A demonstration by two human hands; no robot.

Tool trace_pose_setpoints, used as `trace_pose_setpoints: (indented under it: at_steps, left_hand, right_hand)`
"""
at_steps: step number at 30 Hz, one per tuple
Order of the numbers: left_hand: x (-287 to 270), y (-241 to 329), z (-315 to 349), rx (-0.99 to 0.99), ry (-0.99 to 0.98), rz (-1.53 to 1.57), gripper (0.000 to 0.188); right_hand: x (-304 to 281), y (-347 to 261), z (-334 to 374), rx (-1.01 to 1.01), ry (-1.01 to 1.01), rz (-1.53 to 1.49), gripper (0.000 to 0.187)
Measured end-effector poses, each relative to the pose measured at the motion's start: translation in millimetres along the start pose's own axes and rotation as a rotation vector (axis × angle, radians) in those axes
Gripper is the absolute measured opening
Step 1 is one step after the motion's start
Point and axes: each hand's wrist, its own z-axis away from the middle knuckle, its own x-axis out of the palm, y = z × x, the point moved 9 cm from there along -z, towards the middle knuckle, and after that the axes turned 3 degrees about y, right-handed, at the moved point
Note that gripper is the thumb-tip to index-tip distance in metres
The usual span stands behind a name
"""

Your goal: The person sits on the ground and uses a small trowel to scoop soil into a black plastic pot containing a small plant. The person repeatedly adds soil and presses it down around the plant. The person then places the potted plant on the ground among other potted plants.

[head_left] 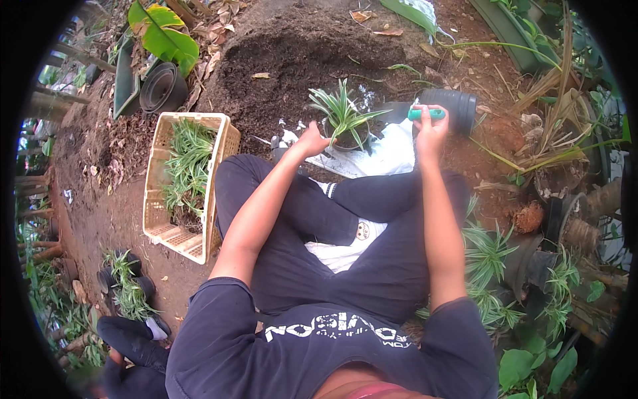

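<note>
A spider plant (341, 114) with green and white striped leaves stands upright in front of me, in what looks like a dark pot whose body is mostly hidden by leaves. At its left side my left hand (311, 141) grips the pot's edge, fingertips partly hidden. My right hand (432, 125) is closed around the green handle of a trowel (397, 110), whose grey blade points left toward the plant. White plastic sheeting (392, 154) lies under and beside the plant, close to my crossed legs. Dark loose soil (286, 83) is heaped just beyond.
Left of my knee stands a cream plastic crate (228, 143) of spider plants. Stacked black pots (455, 110) lie on their side at the right. Farther left are a round black pot (164, 88) and a green trough (125, 80). Another person's leg (136, 339) shows lower left.
</note>
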Motion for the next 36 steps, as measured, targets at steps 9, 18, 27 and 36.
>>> trace_pose_setpoints:
  at_steps: [9, 18, 27, 36]
  left_hand:
    - [18, -9, -16, -0.028, -0.007, 0.161, 0.041]
    - [18, 27, 7, -0.13, -0.093, 0.282, 0.043]
    - [5, 32, -12, -0.028, 0.096, 0.335, 0.029]
    - [-6, 31, -20, 0.227, 0.201, 0.15, 0.032]
  right_hand:
    - [-1, 19, -1, -0.008, 0.017, -0.028, 0.019]
    - [-27, 17, -9, -0.033, 0.064, 0.037, 0.018]
    - [-25, 19, -6, -0.022, 0.056, 0.082, 0.017]
    - [-10, 21, -7, -0.01, 0.047, 0.061, 0.017]
